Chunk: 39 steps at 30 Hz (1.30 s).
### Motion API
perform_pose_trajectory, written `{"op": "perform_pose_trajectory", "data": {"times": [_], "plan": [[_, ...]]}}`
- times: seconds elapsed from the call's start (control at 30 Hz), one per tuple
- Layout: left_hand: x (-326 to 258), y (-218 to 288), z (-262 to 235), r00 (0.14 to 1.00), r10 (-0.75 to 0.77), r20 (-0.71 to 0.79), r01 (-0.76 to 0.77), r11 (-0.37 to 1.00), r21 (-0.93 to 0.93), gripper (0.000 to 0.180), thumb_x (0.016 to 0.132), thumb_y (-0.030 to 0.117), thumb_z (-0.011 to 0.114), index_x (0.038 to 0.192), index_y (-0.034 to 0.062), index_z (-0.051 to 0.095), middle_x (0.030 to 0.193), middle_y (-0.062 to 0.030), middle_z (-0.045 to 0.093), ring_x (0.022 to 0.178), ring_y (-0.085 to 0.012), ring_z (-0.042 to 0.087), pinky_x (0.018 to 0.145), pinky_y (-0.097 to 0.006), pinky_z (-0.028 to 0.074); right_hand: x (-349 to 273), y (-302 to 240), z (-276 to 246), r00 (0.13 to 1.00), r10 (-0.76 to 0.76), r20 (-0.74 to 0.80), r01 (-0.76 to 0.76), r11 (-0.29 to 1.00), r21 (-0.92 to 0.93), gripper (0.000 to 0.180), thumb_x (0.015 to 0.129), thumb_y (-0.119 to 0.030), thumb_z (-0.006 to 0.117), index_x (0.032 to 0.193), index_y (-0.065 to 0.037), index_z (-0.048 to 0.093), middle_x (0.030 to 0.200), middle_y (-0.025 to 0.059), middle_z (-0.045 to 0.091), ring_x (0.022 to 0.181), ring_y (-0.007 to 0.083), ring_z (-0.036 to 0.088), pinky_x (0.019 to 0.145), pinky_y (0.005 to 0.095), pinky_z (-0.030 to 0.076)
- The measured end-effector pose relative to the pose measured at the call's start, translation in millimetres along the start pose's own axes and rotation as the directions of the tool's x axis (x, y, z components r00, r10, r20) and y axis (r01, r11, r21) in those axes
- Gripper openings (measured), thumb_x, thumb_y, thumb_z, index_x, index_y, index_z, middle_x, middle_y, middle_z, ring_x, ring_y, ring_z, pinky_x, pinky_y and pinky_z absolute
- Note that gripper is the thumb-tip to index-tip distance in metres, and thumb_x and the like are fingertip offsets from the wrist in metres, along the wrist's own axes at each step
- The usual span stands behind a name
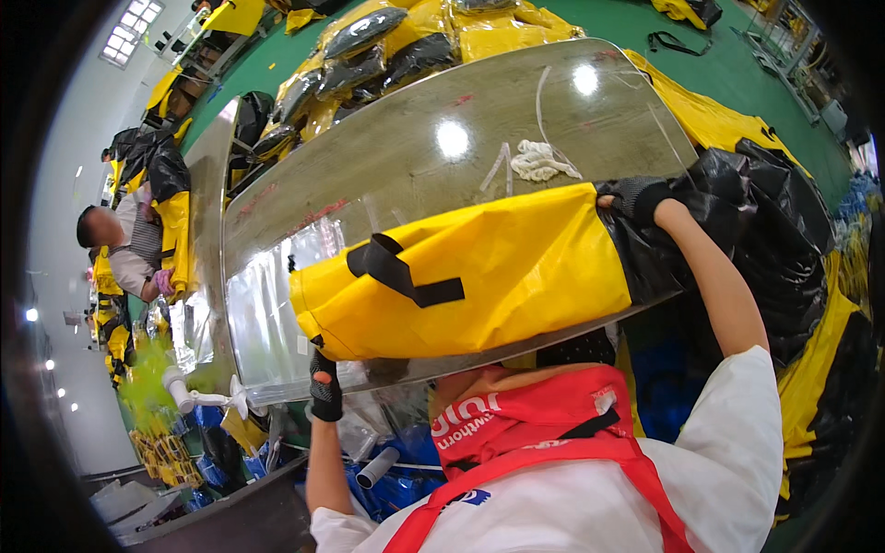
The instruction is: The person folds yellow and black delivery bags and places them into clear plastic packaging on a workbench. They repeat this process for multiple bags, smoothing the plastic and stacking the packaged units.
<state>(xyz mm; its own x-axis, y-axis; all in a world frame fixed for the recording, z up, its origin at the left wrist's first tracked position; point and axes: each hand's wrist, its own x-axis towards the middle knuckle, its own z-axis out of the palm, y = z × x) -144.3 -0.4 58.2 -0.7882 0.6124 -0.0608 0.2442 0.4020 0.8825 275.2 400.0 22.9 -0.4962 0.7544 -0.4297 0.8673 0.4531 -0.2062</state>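
Observation:
A yellow and black bag of smooth coated sheet [516, 267] lies flat across the near side of the table, with a black strap [406, 276] on its yellow part. My left hand [325, 392], in a black fingerless glove, is closed at the bag's near left corner, beside a small black tab. My right hand [638, 200], gloved the same way, grips the far edge where yellow meets black. The bag's black part [645, 253] runs right beneath my right forearm, towards a crumpled black and yellow heap [765, 240].
Clear plastic sleeves [263, 313] lie on the table's [396, 166] left end. A white cloth [542, 161] rests beyond the bag. Packed yellow and black bags [369, 55] are piled past the far edge. A white clip-on fan [212, 396] sits at the near left corner. Another person [138, 235] works at left.

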Motion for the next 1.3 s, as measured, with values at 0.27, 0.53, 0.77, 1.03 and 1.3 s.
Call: {"op": "perform_pose_trajectory", "data": {"times": [0.27, 0.53, 0.77, 1.03, 1.3], "plan": [[42, 7, 50, 1.000, -0.013, -0.007, 0.013, 0.577, 0.817, 0.042, 0.080, 0.036, 0.060, 0.102, 0.0000, 0.057, 0.092, -0.0200, 0.063, 0.089, -0.0363, 0.058, 0.077, -0.046, 0.043, -46, -12, 9, 0.915, -0.039, -0.401, 0.064, 0.997, 0.048, 0.040, 0.086, -0.044, 0.043, 0.103, -0.016, 0.065, 0.108, 0.0100, 0.062, 0.099, 0.0271, 0.058, 0.088, 0.0369, 0.042], [-41, 139, 280, 0.243, 0.708, 0.663, -0.967, 0.231, 0.108, 0.056, 0.079, 0.037, 0.057, 0.126, 0.0092, 0.047, 0.131, -0.0224, 0.040, 0.125, -0.0426, 0.029, 0.106, -0.056, 0.012, -57, -26, 3, 0.916, -0.009, -0.402, -0.153, 0.917, -0.367, 0.035, 0.086, -0.039, 0.046, 0.103, -0.014, 0.064, 0.101, 0.0117, 0.061, 0.109, 0.0296, 0.049, 0.100, 0.0501, 0.027], [-45, 130, 317, 0.185, 0.652, 0.736, -0.975, 0.215, 0.055, 0.065, 0.072, 0.038, 0.063, 0.125, 0.0053, 0.047, 0.130, -0.0251, 0.040, 0.126, -0.0438, 0.028, 0.105, -0.059, 0.007, -136, 116, 14, 0.756, 0.029, -0.654, -0.311, 0.895, -0.320, 0.040, 0.085, -0.043, 0.046, 0.086, -0.008, 0.066, 0.101, 0.0141, 0.061, 0.094, 0.0318, 0.055, 0.093, 0.0496, 0.034], [-83, 172, 406, 0.289, 0.694, 0.659, -0.952, 0.281, 0.121, 0.061, 0.079, 0.047, 0.053, 0.129, 0.0116, 0.045, 0.130, -0.0203, 0.042, 0.125, -0.0381, 0.034, 0.105, -0.056, 0.010, -160, 94, 7, 0.383, 0.174, -0.907, -0.112, 0.984, 0.141, 0.046, 0.074, -0.034, 0.069, 0.108, -0.005, 0.058, 0.109, 0.0142, 0.055, 0.108, 0.0271, 0.048, 0.098, 0.0441, 0.032], [-89, 173, 424, 0.407, 0.625, 0.666, -0.903, 0.384, 0.191, 0.062, 0.081, 0.051, 0.047, 0.131, 0.0134, 0.043, 0.129, -0.0209, 0.041, 0.124, -0.0403, 0.030, 0.102, -0.059, 0.008, -175, 87, 47, 0.605, 0.787, -0.123, 0.554, -0.304, 0.775, 0.046, 0.072, -0.015, 0.073, 0.109, 0.005, 0.054, 0.105, 0.0143, 0.058, 0.092, 0.0266, 0.057, 0.080, 0.0353, 0.047]]}}
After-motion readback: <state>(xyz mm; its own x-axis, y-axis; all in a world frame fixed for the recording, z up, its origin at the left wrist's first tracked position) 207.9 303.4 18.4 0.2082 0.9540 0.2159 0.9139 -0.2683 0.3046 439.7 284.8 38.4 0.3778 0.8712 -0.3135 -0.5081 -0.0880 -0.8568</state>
